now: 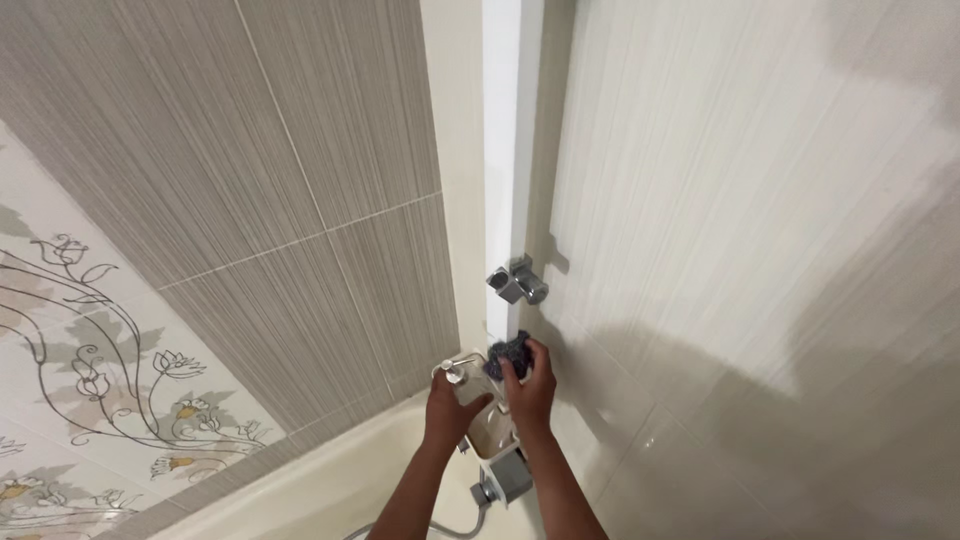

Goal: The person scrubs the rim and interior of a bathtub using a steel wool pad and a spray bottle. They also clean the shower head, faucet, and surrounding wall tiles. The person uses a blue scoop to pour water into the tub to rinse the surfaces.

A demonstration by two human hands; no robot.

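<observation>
- Grip on the pump bottle (462, 381): my left hand (447, 408) is wrapped around this small white dispenser, fingers closed on its body just below the nozzle. It stands at the 9 o'clock edge of the wall-mounted dish (493, 436), and I judge that a wet or soapy grip could let it slide out and drop toward the tub rim (330, 470) at 7 o'clock.
- Scrub pad (507, 354): my right hand (530, 392) pinches this dark blue pad between thumb and fingertips, pressing it against the white corner strip (503, 150) at 12 o'clock of the dish. Too light a pinch would probably let it fall behind the fittings.
- Chrome valve (518, 281): it juts from the wall directly at 12 o'clock of the pad, near it. An upward stroke could knock my knuckles on it or turn it.
- Lower bracket (507, 478) and hose (455, 526): at 6 o'clock, between my forearms. A wrist pulled back carelessly might snag the hose.
- Dish itself: leaning weight on it with both hands could, I judge, strain its fixing to the glossy tiled wall (760, 250).
</observation>
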